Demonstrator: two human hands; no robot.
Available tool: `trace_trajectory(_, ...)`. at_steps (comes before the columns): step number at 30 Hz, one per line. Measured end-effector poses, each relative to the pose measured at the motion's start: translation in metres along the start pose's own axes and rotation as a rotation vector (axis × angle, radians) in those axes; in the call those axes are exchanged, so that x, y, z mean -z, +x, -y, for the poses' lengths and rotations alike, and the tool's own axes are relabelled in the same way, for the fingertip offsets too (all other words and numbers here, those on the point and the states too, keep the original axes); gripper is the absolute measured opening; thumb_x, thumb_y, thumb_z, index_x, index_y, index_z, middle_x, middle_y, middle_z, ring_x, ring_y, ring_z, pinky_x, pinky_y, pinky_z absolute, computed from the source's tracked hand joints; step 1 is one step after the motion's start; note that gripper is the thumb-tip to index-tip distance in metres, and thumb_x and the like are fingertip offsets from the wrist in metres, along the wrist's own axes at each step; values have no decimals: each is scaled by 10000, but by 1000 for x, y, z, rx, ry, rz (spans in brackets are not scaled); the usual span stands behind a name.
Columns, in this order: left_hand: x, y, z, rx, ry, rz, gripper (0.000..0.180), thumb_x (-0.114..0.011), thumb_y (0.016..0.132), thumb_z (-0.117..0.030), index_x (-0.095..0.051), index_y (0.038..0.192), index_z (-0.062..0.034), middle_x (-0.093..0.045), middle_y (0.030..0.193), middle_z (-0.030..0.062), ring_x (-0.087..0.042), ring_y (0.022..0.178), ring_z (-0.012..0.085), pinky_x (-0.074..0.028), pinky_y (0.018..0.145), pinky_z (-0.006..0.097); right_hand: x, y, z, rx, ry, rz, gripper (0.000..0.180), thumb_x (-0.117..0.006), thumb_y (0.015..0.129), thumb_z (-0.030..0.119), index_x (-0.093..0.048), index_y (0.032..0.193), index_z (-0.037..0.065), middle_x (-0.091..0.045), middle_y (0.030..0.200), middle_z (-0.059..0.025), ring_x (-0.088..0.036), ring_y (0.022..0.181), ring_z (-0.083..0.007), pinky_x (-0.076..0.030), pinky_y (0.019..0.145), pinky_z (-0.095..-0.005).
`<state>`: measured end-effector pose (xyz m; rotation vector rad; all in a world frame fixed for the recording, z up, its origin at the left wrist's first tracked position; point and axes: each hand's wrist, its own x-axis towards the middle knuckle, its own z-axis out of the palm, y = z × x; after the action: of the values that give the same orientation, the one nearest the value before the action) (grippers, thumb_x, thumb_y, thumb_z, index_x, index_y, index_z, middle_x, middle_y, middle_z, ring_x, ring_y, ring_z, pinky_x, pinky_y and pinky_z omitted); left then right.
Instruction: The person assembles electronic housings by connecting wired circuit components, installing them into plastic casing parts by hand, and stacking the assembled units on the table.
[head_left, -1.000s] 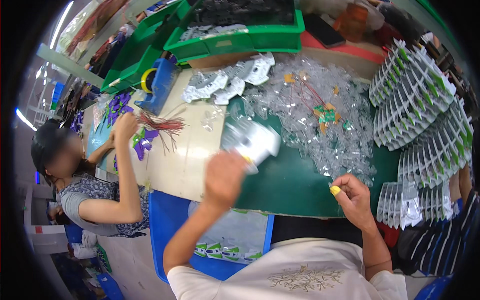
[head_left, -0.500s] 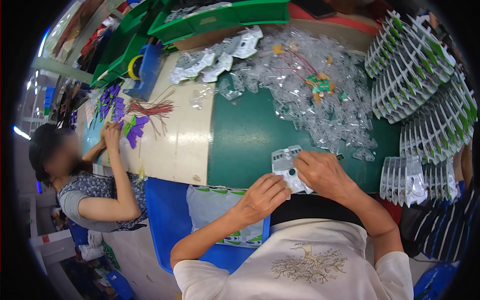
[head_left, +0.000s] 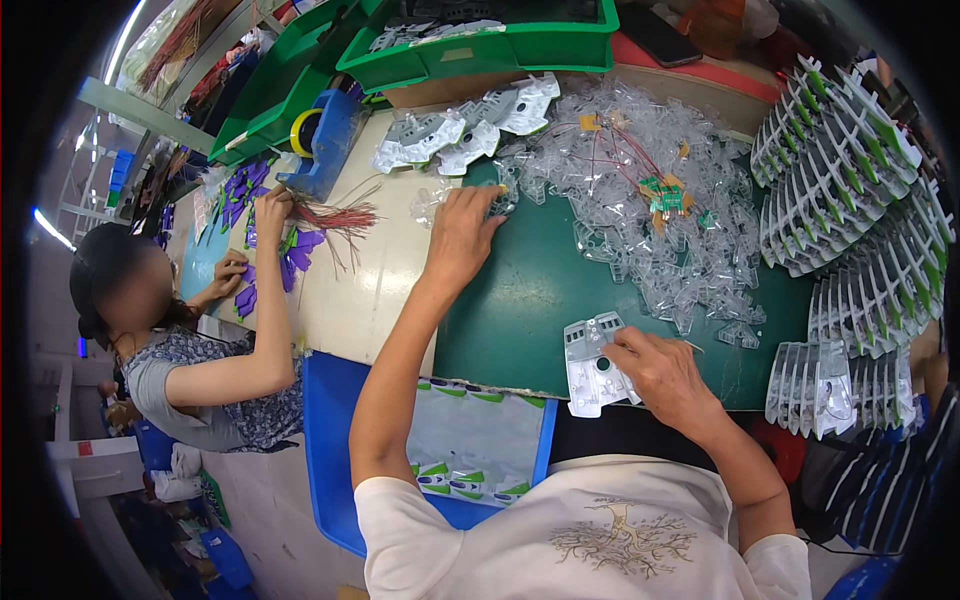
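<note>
Hands split: your left hand (head_left: 462,232) reaches, fingers spread, into clear parts (head_left: 660,240); right hand (head_left: 660,372) pinches white blister (head_left: 592,368) at mat (head_left: 520,320) edge, kept handy.

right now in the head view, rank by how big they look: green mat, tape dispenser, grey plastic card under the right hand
1. green mat
2. and 3. blue tape dispenser and grey plastic card: look alike, and the card lies nearer the camera, so unranked.

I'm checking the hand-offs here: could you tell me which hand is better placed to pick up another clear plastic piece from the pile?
Probably the left hand: it lies stretched out at the edge of the clear plastic pile, while the right hand holds the grey moulded panel near the mat's front edge.
</note>
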<state>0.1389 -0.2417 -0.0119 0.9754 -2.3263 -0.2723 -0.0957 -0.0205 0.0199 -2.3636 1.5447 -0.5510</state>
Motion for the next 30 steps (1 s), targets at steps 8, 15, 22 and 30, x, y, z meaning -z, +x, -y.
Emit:
trace_trajectory(8, 1, -86, -67, 62, -136, -191, 242, -596, 844, 89, -655, 1065, 10, -631, 1002, 175, -653, 873, 354, -538, 738, 383, -1, -10, 2, -11, 6, 5, 275, -618, 767, -19, -628, 1040, 3, -558, 953, -78, -623, 765, -242, -516, 642, -396)
trace_trajectory(15, 9, -108, -72, 61, 36, -249, 224, -599, 800, 101, -665, 981, -13, -637, 960, 145, -619, 922, 327, -506, 786, 403, -4, -11, 4, -5, 2, -31, 285, -630, 752, -30, -634, 1036, -5, -578, 949, -87, -644, 782, -252, -528, 632, -392)
trace_trajectory(22, 9, -82, -92, 267, 79, -6, 258, -741, 796, -59, -617, 1011, 8, -601, 894, 163, -608, 795, 336, -489, 699, 417, -4, -12, 3, -41, 15, -15, 278, -626, 757, -32, -646, 1031, 11, -582, 954, -90, -655, 803, -251, -524, 625, -397)
trace_trajectory(30, 11, -107, -127, 44, -316, 41, 231, -699, 772, 81, -658, 981, -6, -644, 1035, 163, -661, 918, 333, -543, 776, 385, -3, -8, -2, -10, 44, -15, 252, -613, 759, -33, -648, 1002, 25, -569, 935, -75, -642, 779, -251, -504, 612, -398)
